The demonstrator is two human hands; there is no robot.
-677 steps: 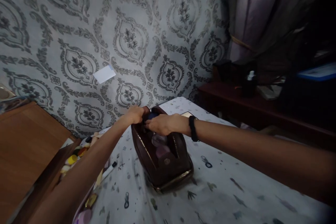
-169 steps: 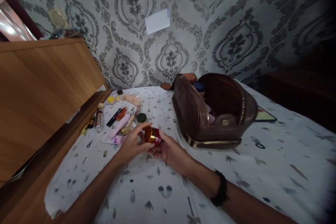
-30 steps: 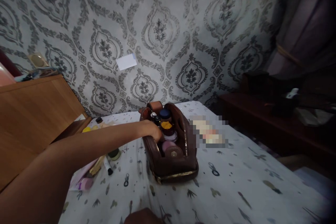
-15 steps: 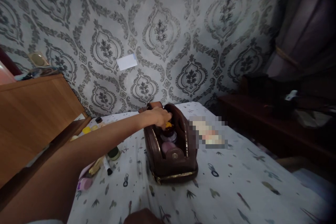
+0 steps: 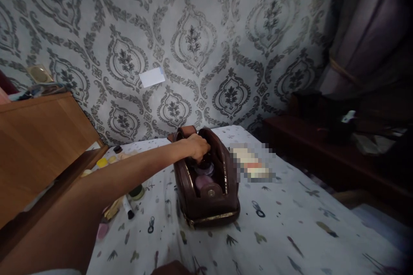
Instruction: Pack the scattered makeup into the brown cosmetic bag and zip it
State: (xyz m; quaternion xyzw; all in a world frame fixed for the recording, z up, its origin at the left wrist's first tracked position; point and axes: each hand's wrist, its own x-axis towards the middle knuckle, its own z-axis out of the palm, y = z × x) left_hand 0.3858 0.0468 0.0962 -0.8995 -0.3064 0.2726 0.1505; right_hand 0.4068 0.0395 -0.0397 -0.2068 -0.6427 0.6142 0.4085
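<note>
A brown leather bag [image 5: 211,206] stands on the patterned sheet with its gold zip undone and its top gaping. My left hand [image 5: 197,148] reaches into the bag from the left, fingers curled downward at a dark item inside. The fingertips and whatever they grip are hidden. Below the hand, a clear-rimmed container [image 5: 204,169] and a pinkish round item [image 5: 204,181] lie in the bag. At the bottom edge only a dark part of my right hand [image 5: 174,268] shows, in front of the bag; its fingers cannot be made out.
Left of the bag lie a green-black jar [image 5: 137,192], a white tube with a black cap [image 5: 128,208], yellow-topped items [image 5: 102,162] and a pink item [image 5: 102,231]. A blurred-out pale packet [image 5: 251,163] lies right. A wooden cabinet [image 5: 41,129] borders the left, patterned wall behind.
My left hand has dipped slightly deeper into the bag, and the yellow bit beneath its fingers is now covered. The whole view has shifted a little.
</note>
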